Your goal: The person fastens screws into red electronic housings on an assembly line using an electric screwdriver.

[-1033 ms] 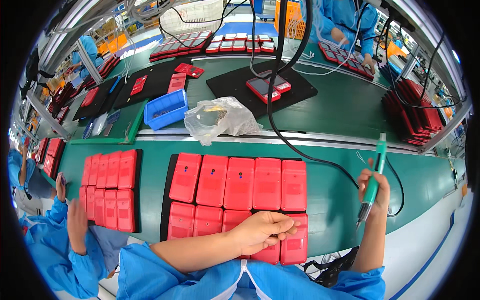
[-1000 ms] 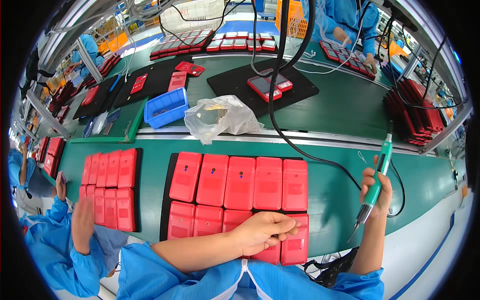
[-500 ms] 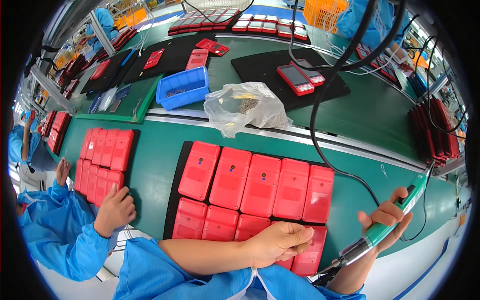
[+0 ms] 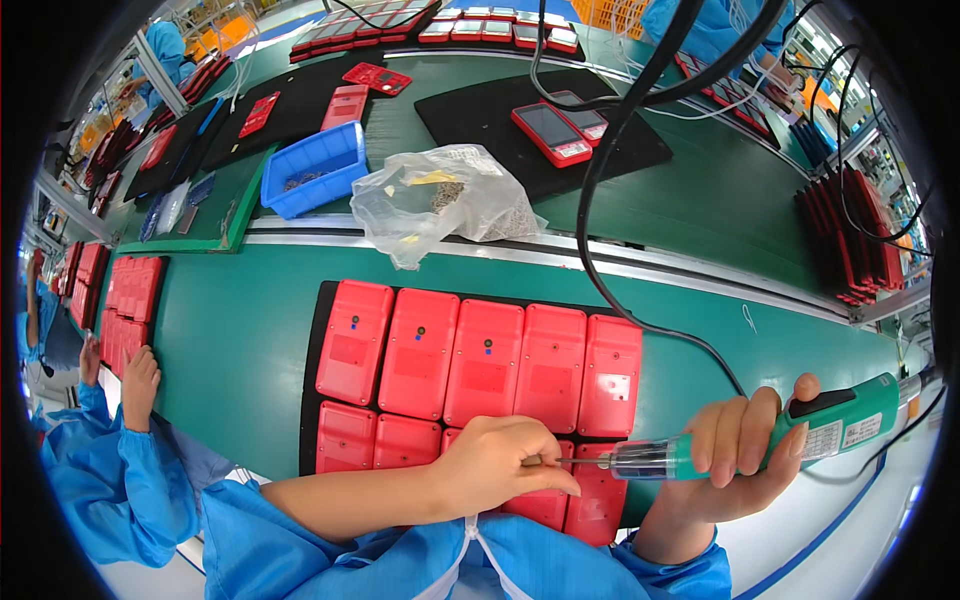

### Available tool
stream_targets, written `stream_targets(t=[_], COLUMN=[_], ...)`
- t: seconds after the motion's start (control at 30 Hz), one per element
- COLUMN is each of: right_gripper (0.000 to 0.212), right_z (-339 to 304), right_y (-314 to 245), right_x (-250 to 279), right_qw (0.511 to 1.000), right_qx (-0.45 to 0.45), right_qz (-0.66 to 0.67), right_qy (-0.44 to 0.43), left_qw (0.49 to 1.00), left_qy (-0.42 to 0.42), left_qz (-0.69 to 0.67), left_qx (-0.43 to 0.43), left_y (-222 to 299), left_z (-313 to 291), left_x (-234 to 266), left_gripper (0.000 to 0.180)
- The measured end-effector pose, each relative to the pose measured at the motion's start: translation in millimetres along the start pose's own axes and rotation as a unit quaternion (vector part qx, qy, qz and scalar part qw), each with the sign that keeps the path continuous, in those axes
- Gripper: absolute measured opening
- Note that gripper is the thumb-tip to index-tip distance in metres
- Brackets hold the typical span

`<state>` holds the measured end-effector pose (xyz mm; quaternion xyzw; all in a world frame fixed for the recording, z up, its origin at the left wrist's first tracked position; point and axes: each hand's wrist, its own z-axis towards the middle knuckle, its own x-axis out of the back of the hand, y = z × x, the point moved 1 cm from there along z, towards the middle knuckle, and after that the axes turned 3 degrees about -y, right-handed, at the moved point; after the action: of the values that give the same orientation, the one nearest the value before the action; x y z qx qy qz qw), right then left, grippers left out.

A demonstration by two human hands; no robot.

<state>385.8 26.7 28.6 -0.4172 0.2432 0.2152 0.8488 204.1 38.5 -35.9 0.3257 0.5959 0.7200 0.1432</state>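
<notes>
My right hand [image 4: 735, 455] is wrapped round a green electric screwdriver [image 4: 855, 420] with a clear nose, held almost level and pointing left. Its thin bit reaches the closed fingertips of my left hand [image 4: 500, 460]. Whatever those fingers pinch is hidden. Both hands are above the near row of red device housings [image 4: 485, 360], which lie backs up in two rows on a black mat [image 4: 312, 400]. My left hand and forearm cover part of that near row. Small holes show in the backs, and several in the far row have a dark round spot.
Beyond the housings are a blue bin [image 4: 320, 170] of small metal parts and an open plastic bag [image 4: 450, 200] of screws. A black cable [image 4: 590, 230] hangs down before the bench. Red housings stand stacked at right [image 4: 850, 235]. A co-worker's hand [image 4: 140, 385] touches housings at left.
The screwdriver has swung from steeply tilted to nearly level, its bit now meeting my left fingertips. My left hand has turned knuckles up. The whole view has shifted, sliding the bench leftward.
</notes>
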Motion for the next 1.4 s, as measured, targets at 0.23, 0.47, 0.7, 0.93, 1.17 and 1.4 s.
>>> stream_targets(t=[0.23,0.47,0.7,0.93,1.17,1.4], right_gripper=[0.032,0.034,0.036,0.035,0.033,0.033], right_z=[-4.0,-7.1,-7.0,-4.4,-1.3,-8.0], right_y=[-5.7,-6.5,-8.5,-7.4,-7.1,-7.2], right_x=[-0.9,-5.5,-8.2,-2.7,0.0,-1.1], right_qw=[1.0,0.998,0.996,0.994,0.987,0.994], right_qx=[-0.014,-0.049,-0.078,-0.082,-0.072,-0.061], right_qz=[0.003,-0.019,-0.045,0.001,0.021,-0.024], right_qy=[0.023,0.028,0.027,-0.075,-0.145,-0.088], left_qw=[0.998,0.996,0.995,0.993,0.989,0.993], left_qy=[0.016,-0.004,-0.022,-0.085,-0.144,-0.107], left_qz=[0.046,0.067,0.071,0.039,-0.022,-0.038], left_qx=[-0.035,-0.055,-0.064,-0.069,-0.037,0.021], left_y=[0.3,1.7,-1.7,-4.2,-1.8,0.6], left_z=[1.5,1.6,1.4,1.9,4.9,4.5], left_x=[-0.8,-4.8,-7.5,-6.1,-2.6,-3.5], left_gripper=[0.029,0.028,0.026,0.026,0.03,0.028])
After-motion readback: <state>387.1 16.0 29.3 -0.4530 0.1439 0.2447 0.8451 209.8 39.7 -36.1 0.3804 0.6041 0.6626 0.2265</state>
